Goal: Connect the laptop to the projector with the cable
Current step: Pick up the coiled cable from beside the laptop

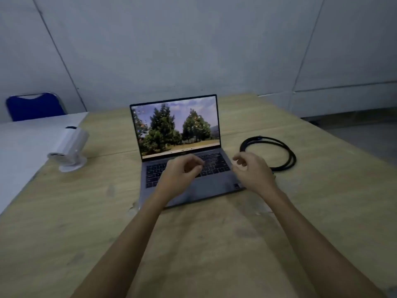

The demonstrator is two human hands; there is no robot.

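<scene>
A: Where are my hands?

B: Both are in the middle of the frame, over the laptop (182,151). My left hand (180,175) hangs above the keys, its fingers curled loosely, with nothing in its grip. My right hand (251,171) hangs over the laptop's right edge, half open, and it holds nothing too.

A: Where is the cable?

B: The cable (277,151) lies coiled in a loop on the worktop (214,244), just right of the laptop, near my right hand. The projector (69,147) stands on the left side of the frame, well apart from the laptop. Nothing looks plugged in yet, I think.

A: So what should I do well now?

B: I think I should pick up the cable first. I would take it near one end, by the plug, not by the middle of the loop. Then it can uncoil without dragging the laptop. I cannot see the ports from here, so I would look before pushing.

A: How many things are there?

B: One laptop, one projector, one cable, two hands. Also one blue chair (34,106), upper left.
</scene>
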